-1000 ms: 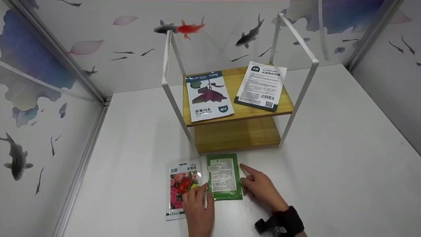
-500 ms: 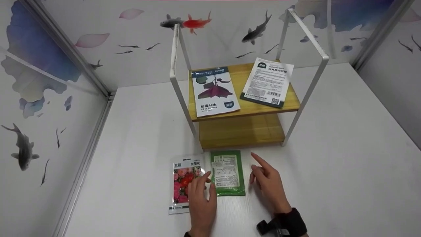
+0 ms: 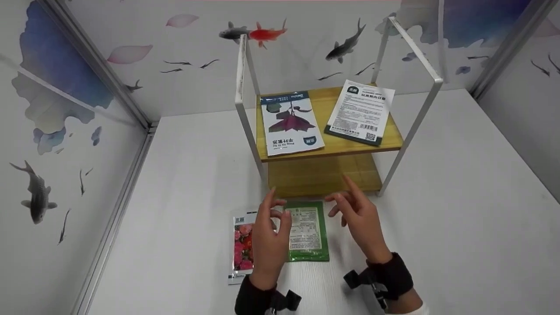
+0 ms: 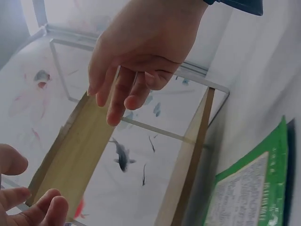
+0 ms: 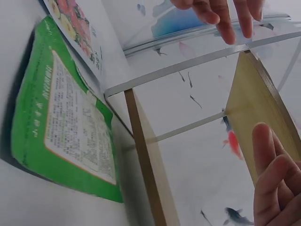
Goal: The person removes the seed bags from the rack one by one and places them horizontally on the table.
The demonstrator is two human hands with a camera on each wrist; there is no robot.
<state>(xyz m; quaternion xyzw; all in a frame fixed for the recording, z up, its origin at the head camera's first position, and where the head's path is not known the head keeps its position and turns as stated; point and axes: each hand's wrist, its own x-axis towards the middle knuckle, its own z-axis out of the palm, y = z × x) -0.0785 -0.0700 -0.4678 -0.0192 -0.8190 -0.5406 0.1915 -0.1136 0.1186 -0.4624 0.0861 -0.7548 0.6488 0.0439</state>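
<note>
Both hands are raised above the table with nothing in them. My left hand (image 3: 271,240) hovers over the gap between two seed packets, its fingers loosely bent, and covers part of each. Under it on the left lies the flower seed packet (image 3: 242,247), printed with red and pink blooms. The green seed packet (image 3: 306,232) lies beside it, text side up; the right wrist view shows that green packet (image 5: 80,122) flat on the table. To the right of the green packet is my right hand (image 3: 361,218), index finger pointing toward the rack, other fingers loosely curled.
A two-tier rack (image 3: 330,155) with wooden shelves and white metal frames stands just beyond the packets. Its upper shelf bears a purple-leaf seed packet (image 3: 293,122) on the left and a white text-side packet (image 3: 361,111) on the right. Fish-printed walls (image 3: 192,87) enclose the table.
Both hands have lifted away from the packets and moved forward toward the rack. The left hand no longer touches the packets. The packets stay in place on the table; the head view has shifted slightly.
</note>
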